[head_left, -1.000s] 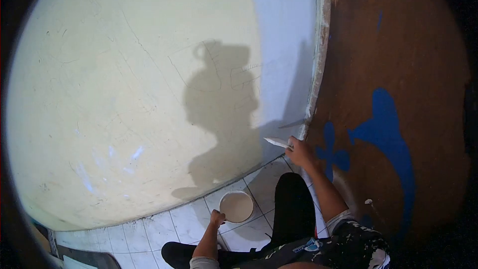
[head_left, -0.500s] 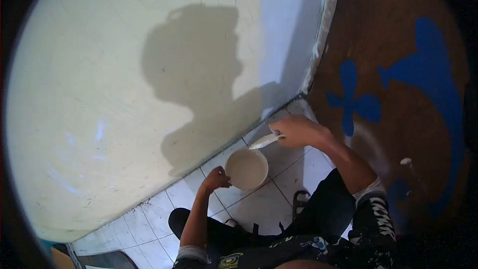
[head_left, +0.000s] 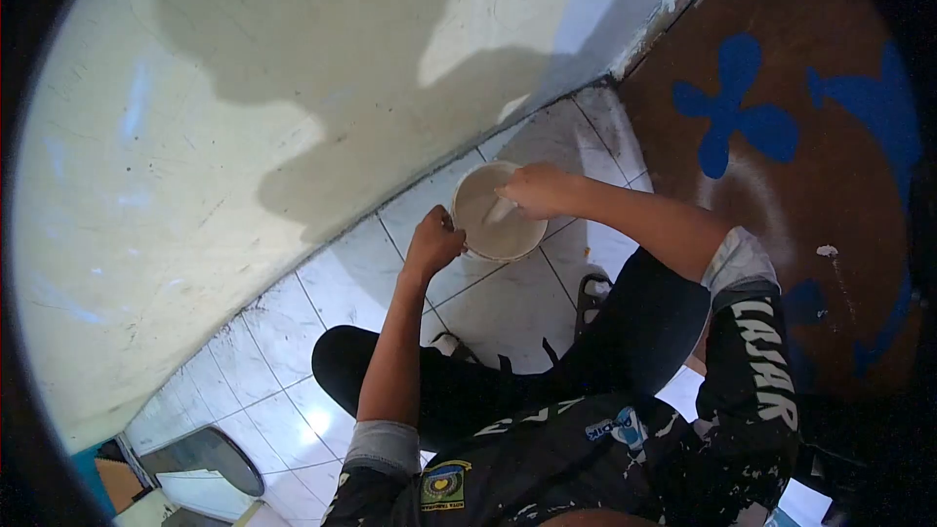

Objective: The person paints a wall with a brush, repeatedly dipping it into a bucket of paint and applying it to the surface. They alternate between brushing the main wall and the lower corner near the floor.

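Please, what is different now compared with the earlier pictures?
The right hand moved the tool down from beside the wall into the bucket. Nothing was visibly taken hold of or let go: the tool stayed in the right hand, and the left hand stayed at the bucket's rim.

Bucket (head_left: 536, 247): on the floor (head_left: 488, 322), in front of the person, near the wall (head_left: 332, 78)
Tool (head_left: 499, 210): partly in the bucket, in the right hand (head_left: 535, 190)
Left hand (head_left: 436, 242): at the bucket's left edge
Wall: behind the bucket and off to its left
Panel (head_left: 656, 132): right of the bucket, meeting the wall at a corner
Feet: left (head_left: 454, 346) and right (head_left: 593, 293), on the floor, nearer the person than the bucket
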